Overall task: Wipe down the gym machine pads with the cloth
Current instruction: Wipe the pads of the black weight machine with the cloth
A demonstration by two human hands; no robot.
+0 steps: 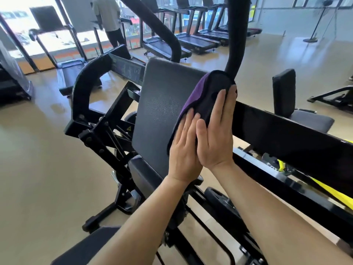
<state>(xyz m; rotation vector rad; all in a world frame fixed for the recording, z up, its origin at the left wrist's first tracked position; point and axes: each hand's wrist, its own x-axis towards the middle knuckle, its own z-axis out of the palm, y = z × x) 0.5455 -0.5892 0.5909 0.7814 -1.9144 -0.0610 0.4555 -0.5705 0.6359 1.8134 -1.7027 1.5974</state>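
Note:
A tall dark grey back pad (160,106) stands upright in the middle of the black gym machine. A purple and black cloth (205,96) drapes over the pad's right edge. My left hand (184,148) and my right hand (216,131) lie flat side by side on the cloth, fingers straight, pressing it against the pad's edge. Below the back pad a dark seat pad (145,175) is partly hidden by my left forearm. Another dark pad (89,247) shows at the bottom left.
A black frame beam (286,131) runs to the right behind my hands, and a curved black bar (236,35) rises above the cloth. Treadmills (191,43) line the windows at the back, where a person (109,20) stands. A padded bench (284,92) stands at right.

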